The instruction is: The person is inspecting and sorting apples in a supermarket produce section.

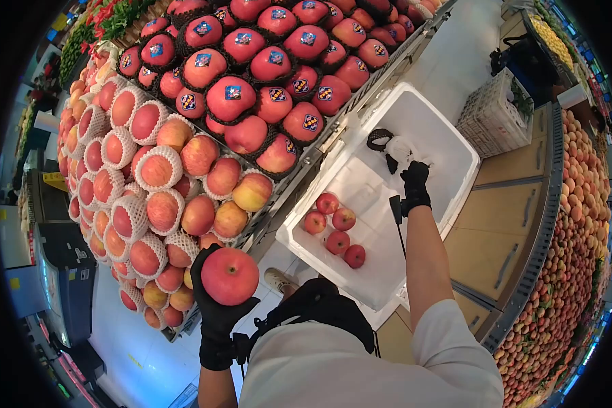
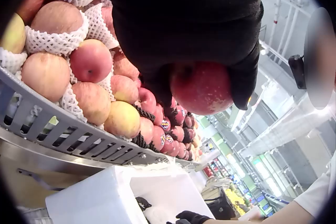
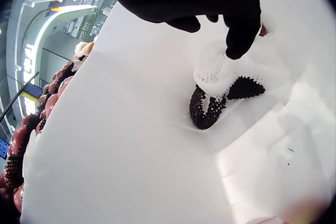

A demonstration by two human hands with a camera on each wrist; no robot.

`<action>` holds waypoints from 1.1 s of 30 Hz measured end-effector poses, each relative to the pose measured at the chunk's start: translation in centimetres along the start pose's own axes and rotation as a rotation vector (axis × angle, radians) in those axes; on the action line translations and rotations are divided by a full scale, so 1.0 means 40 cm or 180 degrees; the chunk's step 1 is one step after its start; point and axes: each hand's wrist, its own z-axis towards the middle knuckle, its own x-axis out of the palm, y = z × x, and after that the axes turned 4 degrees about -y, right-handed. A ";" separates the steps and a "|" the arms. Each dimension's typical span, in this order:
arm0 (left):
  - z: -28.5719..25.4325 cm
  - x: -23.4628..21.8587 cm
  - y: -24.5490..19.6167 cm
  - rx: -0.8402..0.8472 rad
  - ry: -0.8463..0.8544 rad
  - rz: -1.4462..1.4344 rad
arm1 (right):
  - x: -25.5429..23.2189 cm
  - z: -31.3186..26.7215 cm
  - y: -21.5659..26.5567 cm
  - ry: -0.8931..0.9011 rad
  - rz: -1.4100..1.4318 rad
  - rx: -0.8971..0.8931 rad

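Red apple sits in my black-gloved left hand, stem side up, my fingers and thumb curled around it. I have it at the near edge of the sloping display, left of the white box and well apart from it.

My right hand, gloved in black too, is empty, its fingers loosely bent over the far part of the box. Just beneath are a crumpled white foam net and black foam nets; I cannot tell whether a fingertip touches the white one. Five loose red apples lie grouped in the near left part of the box.

On the display, apples in white nets fill the left side, and stickered apples in black nets fill the far side. A white slatted crate stands to the right, beyond the box.
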 end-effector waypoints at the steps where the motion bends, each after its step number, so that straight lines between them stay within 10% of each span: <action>1: 0.002 0.002 0.002 0.0004 0.0051 0.0080 | -0.055 0.016 0.020 0.0144 -0.0236 -0.0483; 10: 0.009 0.024 0.007 -0.0138 -0.0003 0.0321 | 0.044 0.106 -0.039 -0.0031 -0.0846 -0.0077; 16: 0.011 0.046 0.009 -0.0152 0.0017 0.0444 | 0.051 0.099 -0.029 0.1732 0.5572 0.3866; 23: 0.020 0.066 -0.002 -0.0189 0.0066 0.0301 | 0.061 0.066 -0.011 0.2433 0.5452 0.3642; 28: 0.015 0.063 -0.002 -0.0173 0.0057 0.0275 | 0.191 0.000 -0.038 0.1344 0.2652 0.1346; 33: -0.001 0.039 0.005 -0.0126 0.0034 0.0306 | -0.051 0.049 0.118 0.0419 0.2015 0.2433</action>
